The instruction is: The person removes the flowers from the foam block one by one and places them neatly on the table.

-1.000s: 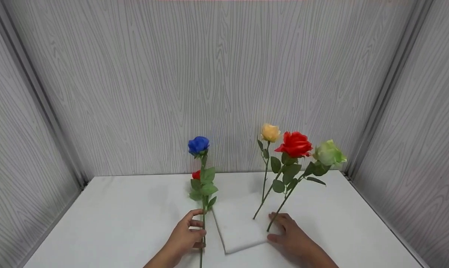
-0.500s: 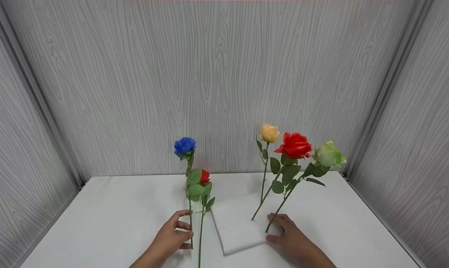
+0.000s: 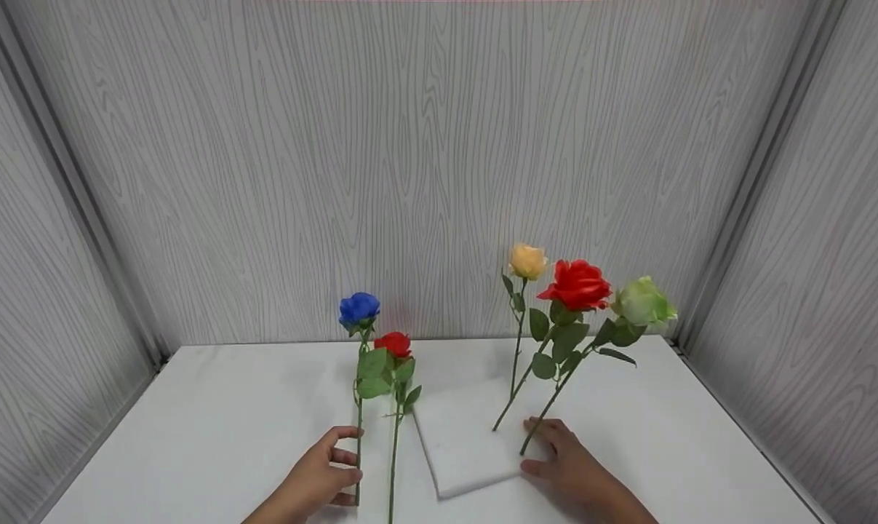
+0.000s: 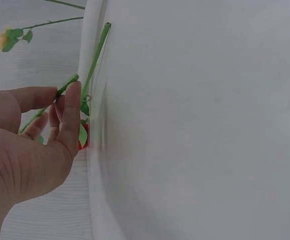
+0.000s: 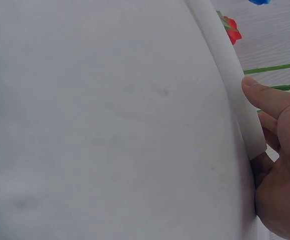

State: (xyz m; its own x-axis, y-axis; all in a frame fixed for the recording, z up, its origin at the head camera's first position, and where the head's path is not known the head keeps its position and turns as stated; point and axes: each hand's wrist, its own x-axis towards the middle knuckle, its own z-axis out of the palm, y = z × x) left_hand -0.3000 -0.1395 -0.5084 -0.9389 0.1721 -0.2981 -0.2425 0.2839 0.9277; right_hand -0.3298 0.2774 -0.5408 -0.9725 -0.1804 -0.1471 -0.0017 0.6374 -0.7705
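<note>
My left hand [image 3: 321, 469] pinches the lower stem of a blue rose [image 3: 359, 311], which stands upright to the left of the white block. In the left wrist view, the stem's cut end [image 4: 75, 78] sticks out just past my thumb and fingertips. A white foam-like block [image 3: 462, 455] lies flat on the table. My right hand [image 3: 573, 466] grips the block's right side, with the thumb [image 5: 257, 87] against its edge and the fingers partly hidden. A yellow rose [image 3: 528, 261], a large red rose [image 3: 577, 284] and a pale green rose [image 3: 643, 300] stand in the block, leaning right.
A smaller red rose [image 3: 393, 344] with a long stem lies on the white table [image 3: 228, 429] between the blue rose and the block. Grey wood-grain panels [image 3: 439, 160] rise behind and on both sides.
My left hand has moved left with the blue rose, then lowered it towards me. The smaller red rose, partly covered before, now shows. My right hand and the block stay put.
</note>
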